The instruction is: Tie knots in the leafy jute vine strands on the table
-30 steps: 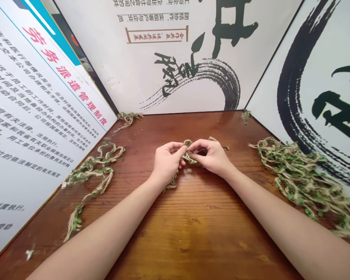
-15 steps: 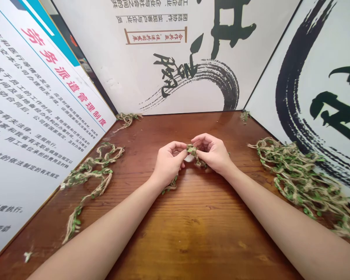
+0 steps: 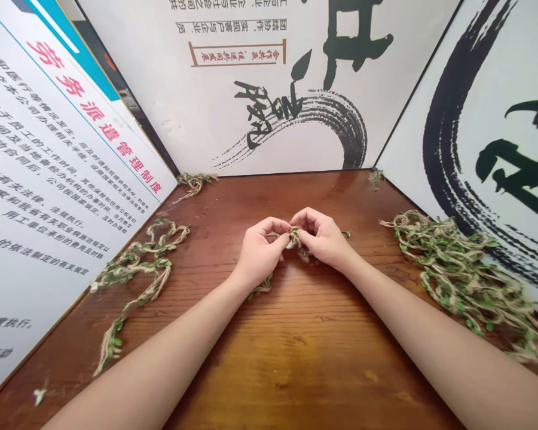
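- Two hands work close together above the counter [image 3: 296, 364], fingertips nearly meeting, with one small loop of twine [image 3: 295, 235] between them.
- Left hand [image 3: 260, 251]: thumb and forefinger almost closed, pinching the near side of the twine; the other fingers are curled in, partly hidden.
- Right hand [image 3: 320, 237]: thumb and forefinger also brought together on the twine; the remaining fingers bend loosely, with little gap beneath them.
- Just below the left hand, a leafy piece [image 3: 262, 288] shows on the counter; its link to the twine is hidden by the hand.
- Just past the right hand's knuckles, a green tip [image 3: 347, 234] sticks out.
- Well to the left of the hands, a leafy strand [image 3: 121, 273] lies in loose bends, one end trailing towards the left forearm.
- Well to the right, a bigger leafy pile [image 3: 470, 283] spreads in tangled loops.
- Beyond the hands, a small tangle [image 3: 197, 181] sits in the far left corner and a tuft [image 3: 376, 177] in the far right one.
- Left of the left forearm lies a white scrap [image 3: 39, 395].
- Three printed panels surround the hands: left panel [image 3: 49, 179], back panel [image 3: 138, 36], right panel [image 3: 399, 143].
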Demonstrator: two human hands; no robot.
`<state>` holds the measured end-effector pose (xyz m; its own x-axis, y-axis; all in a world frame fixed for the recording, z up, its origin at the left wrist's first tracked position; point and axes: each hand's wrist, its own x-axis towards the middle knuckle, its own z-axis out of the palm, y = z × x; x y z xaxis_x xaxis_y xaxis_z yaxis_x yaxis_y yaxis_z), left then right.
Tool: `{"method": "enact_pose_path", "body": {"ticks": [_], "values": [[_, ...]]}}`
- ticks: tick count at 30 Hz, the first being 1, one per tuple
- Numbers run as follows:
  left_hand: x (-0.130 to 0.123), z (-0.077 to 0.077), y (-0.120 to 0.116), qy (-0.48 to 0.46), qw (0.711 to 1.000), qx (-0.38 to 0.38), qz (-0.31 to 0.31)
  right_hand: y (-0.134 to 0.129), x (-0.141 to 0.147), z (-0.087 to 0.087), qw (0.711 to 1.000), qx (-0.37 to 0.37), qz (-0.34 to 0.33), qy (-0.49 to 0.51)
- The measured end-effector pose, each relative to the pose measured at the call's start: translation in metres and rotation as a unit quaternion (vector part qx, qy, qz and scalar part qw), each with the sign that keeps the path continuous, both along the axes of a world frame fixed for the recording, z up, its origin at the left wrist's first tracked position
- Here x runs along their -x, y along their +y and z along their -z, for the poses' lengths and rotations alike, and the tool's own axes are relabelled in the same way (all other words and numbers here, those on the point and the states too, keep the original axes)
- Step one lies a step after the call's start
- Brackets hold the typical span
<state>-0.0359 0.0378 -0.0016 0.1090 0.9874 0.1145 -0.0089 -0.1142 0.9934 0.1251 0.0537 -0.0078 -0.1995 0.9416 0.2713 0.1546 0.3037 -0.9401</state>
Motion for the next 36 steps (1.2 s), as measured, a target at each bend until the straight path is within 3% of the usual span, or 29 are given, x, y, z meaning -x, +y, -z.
{"method": "enact_pose_path", "body": {"ticks": [16, 36], "values": [[0.0034, 0.0056, 0.0048, -0.007, 1.0, 0.001, -0.006, 0.0001, -0.0069, -0.0005, 0.994, 0.043, -0.051, 0.088], [0.001, 0.0013, 0.0022, 0.002, 1.0, 0.005, -0.017, 0.0006, -0.0062, 0.0004, 0.999, 0.031, -0.04, 0.0]]}}
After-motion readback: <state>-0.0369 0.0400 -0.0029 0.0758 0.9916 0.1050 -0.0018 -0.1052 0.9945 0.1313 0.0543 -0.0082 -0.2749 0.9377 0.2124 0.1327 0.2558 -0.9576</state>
